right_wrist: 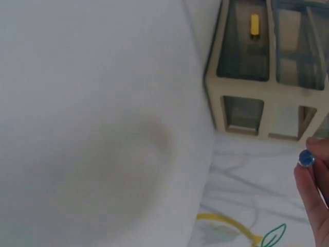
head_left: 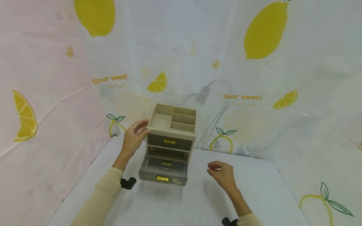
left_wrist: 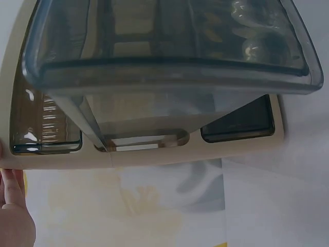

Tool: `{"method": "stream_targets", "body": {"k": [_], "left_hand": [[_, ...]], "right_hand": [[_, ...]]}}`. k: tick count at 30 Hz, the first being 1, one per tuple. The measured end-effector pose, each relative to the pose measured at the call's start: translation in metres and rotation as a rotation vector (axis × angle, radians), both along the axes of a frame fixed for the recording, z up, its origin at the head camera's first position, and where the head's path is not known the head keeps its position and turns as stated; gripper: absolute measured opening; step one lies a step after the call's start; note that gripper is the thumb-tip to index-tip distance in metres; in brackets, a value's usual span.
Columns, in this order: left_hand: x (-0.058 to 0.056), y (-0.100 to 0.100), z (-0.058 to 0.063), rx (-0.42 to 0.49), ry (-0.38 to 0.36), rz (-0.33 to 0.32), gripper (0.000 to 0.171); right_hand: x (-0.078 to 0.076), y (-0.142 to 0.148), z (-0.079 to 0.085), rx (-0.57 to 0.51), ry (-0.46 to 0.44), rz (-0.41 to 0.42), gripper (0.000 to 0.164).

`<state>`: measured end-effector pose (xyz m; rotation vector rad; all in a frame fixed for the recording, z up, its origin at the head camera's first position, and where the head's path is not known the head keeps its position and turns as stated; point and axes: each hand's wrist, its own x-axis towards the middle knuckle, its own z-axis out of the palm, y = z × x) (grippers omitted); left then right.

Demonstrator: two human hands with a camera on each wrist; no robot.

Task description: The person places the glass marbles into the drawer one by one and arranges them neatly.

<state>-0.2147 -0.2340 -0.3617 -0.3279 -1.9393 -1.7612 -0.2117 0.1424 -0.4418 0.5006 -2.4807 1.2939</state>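
Observation:
A beige desktop drawer organizer (head_left: 172, 132) stands on the white table. Its middle drawer (head_left: 163, 175), smoky and see-through with a gold handle, is pulled out; the top drawer (head_left: 181, 143) is closed. My left hand (head_left: 133, 138) holds the organizer's upper left corner, thumb at the front; only some of its fingers (left_wrist: 13, 188) show in the left wrist view. Right of the organizer, my right hand (head_left: 223, 174) is raised above the table. Between thumb and finger it pinches a small round blue-faced object (right_wrist: 306, 158), whose full shape is hidden.
The organizer's top has one large and several small compartments (head_left: 183, 119). The white table (head_left: 240, 201) extends to both sides. Behind it hangs a cloth (head_left: 181, 62) printed with lemons.

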Motion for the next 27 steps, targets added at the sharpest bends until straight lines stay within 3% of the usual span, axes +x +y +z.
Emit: {"method": "stream_targets", "body": {"k": [12, 21, 27], "left_hand": [[-0.001, -0.001, 0.000, -0.008, 0.013, 0.005, 0.049], [-0.001, -0.003, -0.001, -0.002, 0.022, 0.013, 0.047], [-0.003, -0.002, -0.002, 0.003, 0.022, 0.005, 0.048]], "right_hand": [[0.011, -0.057, 0.032, -0.091, -0.015, 0.169, 0.019], [0.016, -0.090, 0.033, -0.054, 0.002, 0.318, 0.017], [0.020, -0.099, 0.028, 0.002, -0.057, 0.376, 0.016]]}}
